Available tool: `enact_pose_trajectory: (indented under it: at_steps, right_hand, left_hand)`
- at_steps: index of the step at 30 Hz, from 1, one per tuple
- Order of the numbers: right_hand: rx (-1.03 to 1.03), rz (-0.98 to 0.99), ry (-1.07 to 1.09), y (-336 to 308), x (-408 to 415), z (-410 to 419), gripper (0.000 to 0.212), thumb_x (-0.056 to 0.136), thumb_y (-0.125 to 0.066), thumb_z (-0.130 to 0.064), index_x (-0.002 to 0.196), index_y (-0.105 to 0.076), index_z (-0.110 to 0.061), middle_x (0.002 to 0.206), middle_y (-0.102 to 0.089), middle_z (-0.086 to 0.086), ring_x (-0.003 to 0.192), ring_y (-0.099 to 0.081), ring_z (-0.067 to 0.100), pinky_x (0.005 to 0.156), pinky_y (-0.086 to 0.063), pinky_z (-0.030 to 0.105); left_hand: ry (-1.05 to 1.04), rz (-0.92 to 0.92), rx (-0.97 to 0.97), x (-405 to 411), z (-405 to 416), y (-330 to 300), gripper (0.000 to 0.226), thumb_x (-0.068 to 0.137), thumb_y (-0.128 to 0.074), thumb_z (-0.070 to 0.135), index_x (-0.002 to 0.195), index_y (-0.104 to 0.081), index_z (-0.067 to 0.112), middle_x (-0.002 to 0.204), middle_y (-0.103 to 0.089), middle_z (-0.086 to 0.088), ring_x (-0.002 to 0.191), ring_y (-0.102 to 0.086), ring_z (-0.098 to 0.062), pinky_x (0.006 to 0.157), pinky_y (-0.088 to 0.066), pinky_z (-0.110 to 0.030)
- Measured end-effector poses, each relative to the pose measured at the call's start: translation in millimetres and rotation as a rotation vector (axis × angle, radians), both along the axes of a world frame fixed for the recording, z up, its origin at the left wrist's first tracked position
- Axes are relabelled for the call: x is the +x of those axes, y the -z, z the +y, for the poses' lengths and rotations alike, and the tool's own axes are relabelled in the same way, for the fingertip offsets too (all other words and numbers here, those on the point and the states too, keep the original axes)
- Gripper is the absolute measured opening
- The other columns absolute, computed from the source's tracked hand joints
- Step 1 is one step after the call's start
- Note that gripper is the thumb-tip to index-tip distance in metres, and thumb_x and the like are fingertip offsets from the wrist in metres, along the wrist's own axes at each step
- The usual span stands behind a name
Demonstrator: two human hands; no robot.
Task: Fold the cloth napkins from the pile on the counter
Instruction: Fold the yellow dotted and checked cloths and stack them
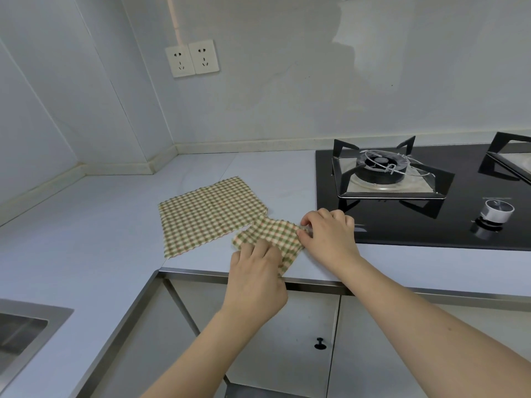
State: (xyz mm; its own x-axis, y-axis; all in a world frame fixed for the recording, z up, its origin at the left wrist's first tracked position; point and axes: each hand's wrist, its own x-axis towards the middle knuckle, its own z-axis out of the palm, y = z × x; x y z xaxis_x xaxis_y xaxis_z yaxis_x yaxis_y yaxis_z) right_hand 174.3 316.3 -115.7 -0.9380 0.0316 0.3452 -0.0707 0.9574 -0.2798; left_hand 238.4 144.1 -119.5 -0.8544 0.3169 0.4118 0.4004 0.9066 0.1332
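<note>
A green-and-cream checked napkin point(209, 214) lies spread flat on the pale counter point(86, 234). Just to its right, near the counter's front edge, lies a smaller folded checked napkin point(270, 232). My left hand point(255, 271) lies over that folded napkin's near corner, its fingers on the cloth and curled at the edge. My right hand point(327, 234) pinches the napkin's right edge between thumb and fingers. Part of the folded napkin is hidden under both hands.
A black glass gas hob point(402, 225) with a burner grate point(388, 173) and a white knob point(497, 211) sits right of the napkins. A steel sink point(23, 328) is at lower left. Cabinet doors with a black knob point(319, 343) are below.
</note>
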Motion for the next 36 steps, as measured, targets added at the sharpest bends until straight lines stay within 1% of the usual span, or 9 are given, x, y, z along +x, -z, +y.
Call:
enact_pose_trajectory:
  at_steps: [4, 7, 12, 16, 19, 23, 28, 32, 36]
  right_hand:
    - [0.005, -0.004, -0.004, 0, 0, 0, 0.032, 0.095, -0.041, -0.049, 0.116, -0.056, -0.03, 0.117, -0.057, -0.009, 0.112, -0.041, 0.02, 0.095, -0.026, 0.038]
    - [0.043, 0.001, 0.019, -2, 3, -4, 0.05, 0.094, -0.03, -0.06, 0.11, -0.062, -0.026, 0.116, -0.055, -0.005, 0.109, -0.042, 0.022, 0.095, -0.028, 0.04]
    - [0.121, -0.091, 0.007, -4, 7, -9, 0.055, 0.087, -0.039, -0.066, 0.108, -0.06, -0.02, 0.121, -0.047, -0.002, 0.113, -0.037, 0.024, 0.098, -0.025, 0.04]
    - [-0.137, -0.209, -0.048, -13, 12, -7, 0.031, 0.085, -0.055, -0.058, 0.098, -0.058, -0.029, 0.113, -0.05, -0.01, 0.118, -0.033, 0.019, 0.098, -0.019, 0.038]
    - [-0.582, -0.225, -0.118, -21, 18, -6, 0.016, 0.084, -0.067, -0.041, 0.087, -0.053, -0.036, 0.094, -0.062, -0.01, 0.105, -0.05, 0.018, 0.098, -0.031, 0.036]
    - [-1.14, -0.281, -0.271, -44, 29, -4, 0.043, 0.086, -0.07, -0.01, 0.112, -0.053, -0.04, 0.116, -0.062, 0.018, 0.105, -0.063, 0.03, 0.093, -0.052, 0.042]
    - [-1.54, -0.257, -0.239, -70, 34, -8, 0.056, 0.087, -0.06, 0.007, 0.132, -0.049, -0.026, 0.11, -0.066, 0.008, 0.092, -0.067, 0.017, 0.078, -0.051, 0.03]
    - [-1.81, -0.379, -0.103, -81, 29, -9, 0.025, 0.096, -0.051, -0.01, 0.119, -0.059, -0.007, 0.109, -0.068, 0.012, 0.089, -0.067, 0.023, 0.071, -0.053, 0.036]
    - [-1.714, -0.504, 0.05, -65, 11, -10, 0.035, 0.1, -0.045, -0.04, 0.109, -0.066, -0.013, 0.101, -0.073, 0.007, 0.088, -0.07, 0.023, 0.069, -0.054, 0.033]
  left_hand:
    - [0.069, -0.183, 0.219, -3, -15, -11, 0.024, 0.071, -0.045, 0.016, 0.084, -0.063, 0.025, 0.102, -0.051, 0.017, 0.098, -0.041, -0.012, 0.081, -0.026, -0.027]
    - [-0.152, -0.126, 0.354, -32, -25, -28, 0.012, 0.083, -0.056, 0.021, 0.092, -0.063, 0.024, 0.103, -0.054, 0.01, 0.097, -0.044, -0.017, 0.081, -0.029, -0.029]
    - [-0.335, -0.493, 0.091, -71, -29, -48, 0.043, 0.085, -0.061, 0.047, 0.112, -0.058, 0.012, 0.11, -0.061, -0.003, 0.107, -0.054, -0.026, 0.086, -0.043, -0.034]
    - [-0.282, -0.733, 0.299, -78, -28, -56, 0.027, 0.08, -0.073, 0.032, 0.088, -0.057, 0.011, 0.09, -0.06, -0.002, 0.082, -0.054, -0.017, 0.067, -0.043, -0.028]
    - [-0.154, -0.849, 0.595, -76, -37, -54, 0.03, 0.078, -0.075, 0.016, 0.098, -0.056, 0.007, 0.103, -0.063, -0.004, 0.088, -0.059, -0.016, 0.073, -0.049, -0.027]
    - [-0.011, -0.891, 0.905, -66, -45, -56, 0.057, 0.074, -0.082, 0.026, 0.122, -0.055, 0.012, 0.117, -0.067, -0.005, 0.105, -0.064, -0.022, 0.091, -0.052, -0.033]
    - [0.087, -0.894, 1.107, -58, -28, -65, 0.044, 0.09, -0.064, 0.044, 0.119, -0.064, 0.012, 0.112, -0.073, 0.0, 0.106, -0.068, -0.018, 0.099, -0.05, -0.04]
    - [0.018, -0.691, 1.186, -58, -5, -74, 0.031, 0.095, -0.058, 0.041, 0.107, -0.067, 0.015, 0.105, -0.074, -0.001, 0.097, -0.07, -0.018, 0.084, -0.056, -0.035]
    - [-0.061, -0.523, 1.133, -76, 12, -73, 0.03, 0.097, -0.052, 0.04, 0.1, -0.063, 0.013, 0.098, -0.068, 0.004, 0.087, -0.064, -0.012, 0.069, -0.053, -0.028]
